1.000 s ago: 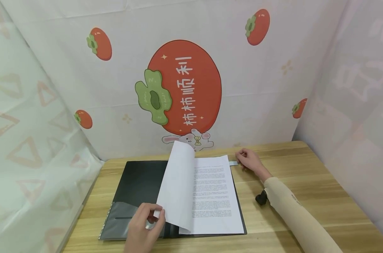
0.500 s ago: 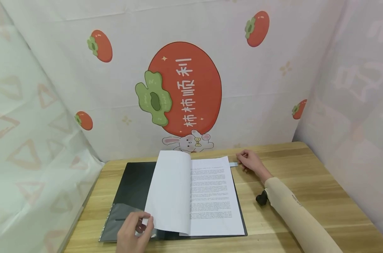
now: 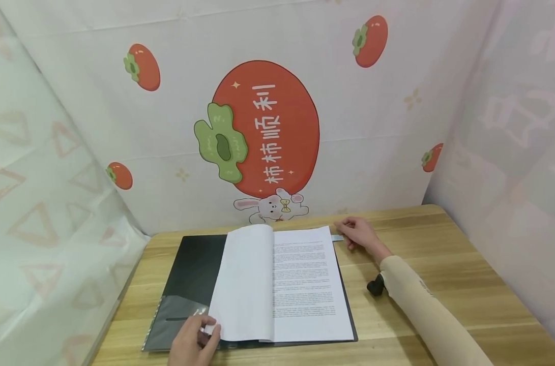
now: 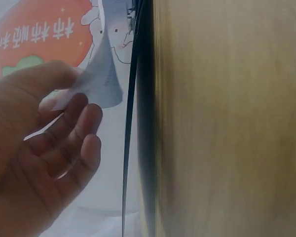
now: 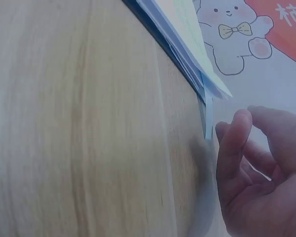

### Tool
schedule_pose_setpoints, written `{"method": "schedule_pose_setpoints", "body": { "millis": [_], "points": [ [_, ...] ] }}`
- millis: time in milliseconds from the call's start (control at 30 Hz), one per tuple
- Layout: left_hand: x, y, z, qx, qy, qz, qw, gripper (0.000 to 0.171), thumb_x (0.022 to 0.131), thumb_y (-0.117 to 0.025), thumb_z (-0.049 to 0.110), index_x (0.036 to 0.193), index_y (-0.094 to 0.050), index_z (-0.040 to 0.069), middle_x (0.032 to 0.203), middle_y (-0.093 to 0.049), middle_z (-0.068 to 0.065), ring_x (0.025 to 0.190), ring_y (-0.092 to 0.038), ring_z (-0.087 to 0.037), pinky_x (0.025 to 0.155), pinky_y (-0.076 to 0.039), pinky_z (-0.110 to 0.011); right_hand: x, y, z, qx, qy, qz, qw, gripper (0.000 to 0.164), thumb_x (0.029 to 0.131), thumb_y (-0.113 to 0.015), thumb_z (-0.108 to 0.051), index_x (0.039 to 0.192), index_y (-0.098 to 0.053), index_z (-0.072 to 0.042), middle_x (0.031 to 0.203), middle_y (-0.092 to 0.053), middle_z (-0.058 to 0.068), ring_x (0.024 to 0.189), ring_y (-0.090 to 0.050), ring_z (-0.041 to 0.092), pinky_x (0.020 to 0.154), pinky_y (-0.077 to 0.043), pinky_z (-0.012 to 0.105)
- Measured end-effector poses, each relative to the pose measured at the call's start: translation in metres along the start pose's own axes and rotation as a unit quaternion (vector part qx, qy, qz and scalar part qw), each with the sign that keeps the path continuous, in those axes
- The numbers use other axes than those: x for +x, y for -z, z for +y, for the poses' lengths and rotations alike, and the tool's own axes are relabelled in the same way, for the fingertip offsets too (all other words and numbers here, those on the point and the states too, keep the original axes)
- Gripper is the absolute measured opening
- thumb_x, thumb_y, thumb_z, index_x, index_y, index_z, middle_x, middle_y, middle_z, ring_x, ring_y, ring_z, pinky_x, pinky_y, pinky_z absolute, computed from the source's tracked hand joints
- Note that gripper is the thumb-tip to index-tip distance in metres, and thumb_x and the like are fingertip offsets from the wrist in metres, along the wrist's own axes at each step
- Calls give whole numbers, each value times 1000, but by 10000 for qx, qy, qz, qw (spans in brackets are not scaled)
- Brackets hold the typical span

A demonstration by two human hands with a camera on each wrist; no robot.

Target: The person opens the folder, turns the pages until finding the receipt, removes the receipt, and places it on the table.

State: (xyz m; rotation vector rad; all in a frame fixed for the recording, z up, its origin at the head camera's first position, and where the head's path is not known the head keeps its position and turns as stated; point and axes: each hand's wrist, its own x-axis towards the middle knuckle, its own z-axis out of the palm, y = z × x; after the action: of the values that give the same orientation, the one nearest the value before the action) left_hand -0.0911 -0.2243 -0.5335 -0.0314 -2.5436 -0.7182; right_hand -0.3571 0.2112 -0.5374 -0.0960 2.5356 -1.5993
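Note:
An open black folder [image 3: 204,259] lies on the table, with a stack of printed sheets [image 3: 302,290] on its right side. My left hand [image 3: 190,341] pinches the lower outer corner of a page [image 3: 242,290] turned over to the left, its blank back facing up. In the left wrist view the thumb and index finger grip that curved page [image 4: 102,81], while the other fingers curl loosely. Just past the stack's upper right corner, a pale blue strip [image 3: 337,238] sticks out. My right hand [image 3: 359,234] hovers beside this strip [image 5: 208,118], fingers loosely bent and holding nothing.
A grey see-through pocket [image 3: 172,320] covers the folder's lower left. The wooden table [image 3: 424,234] meets a white backdrop [image 3: 373,112] printed with persimmons and a rabbit. A black device [image 3: 376,285] sits at the right wrist.
The lifted page has swung left and come down toward the folder's left side, carried by my left hand. My right hand has shifted slightly left, over the strip's end.

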Motion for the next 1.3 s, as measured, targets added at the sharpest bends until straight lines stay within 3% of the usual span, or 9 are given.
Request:
{"method": "schedule_pose_setpoints", "body": {
  "millis": [133,267,367,667,1100,1300],
  "points": [
    [1,4,-5,135,620,-957,9934,20,84,-88,15,92,-69,13,82,-56,7,60,-47,3,55,-47,-24,2,-6,-4,126,27,-81,9999,37,106,-68,-29,120,-67,5,79,-64,16,51,-57,14,50,-53,28],
    [1,8,-8,205,1242,-2022,9712,26,88,-85,27,99,-70,9,89,-58,3,62,-48,-2,57,-47,-24,2,-11,-6,200,30,-114,9997,34,104,-70,-25,121,-68,5,89,-66,19,52,-58,15,50,-53,29],
    [0,7,-9,178,1403,-2353,9616,31,90,-83,31,103,-70,6,94,-59,1,63,-50,-5,58,-48,-25,2,-13,-6,132,66,-131,9998,33,104,-70,-24,120,-68,4,92,-66,17,54,-58,15,51,-54,28],
    [-3,7,-9,45,1588,-2777,9474,44,93,-81,33,114,-68,-3,104,-59,-8,71,-56,-9,63,-52,-27,0,-13,-3,-84,186,-150,9997,29,103,-71,-21,120,-71,3,92,-70,12,55,-58,17,52,-54,29],
    [-3,6,-7,143,1825,-2986,9366,53,93,-80,39,119,-67,-6,111,-58,-13,80,-61,-16,71,-57,-36,-1,-17,-5,-310,278,-127,9991,29,100,-76,-26,118,-72,-4,97,-70,11,55,-55,17,50,-47,27],
    [-1,5,-7,41,1784,-3076,9346,45,94,-79,28,121,-66,-6,112,-57,-13,81,-59,-16,72,-56,-36,-2,-20,-13,-416,429,-133,9981,30,100,-76,-28,115,-72,-3,90,-68,9,55,-52,17,48,-43,27]
  ]
}}
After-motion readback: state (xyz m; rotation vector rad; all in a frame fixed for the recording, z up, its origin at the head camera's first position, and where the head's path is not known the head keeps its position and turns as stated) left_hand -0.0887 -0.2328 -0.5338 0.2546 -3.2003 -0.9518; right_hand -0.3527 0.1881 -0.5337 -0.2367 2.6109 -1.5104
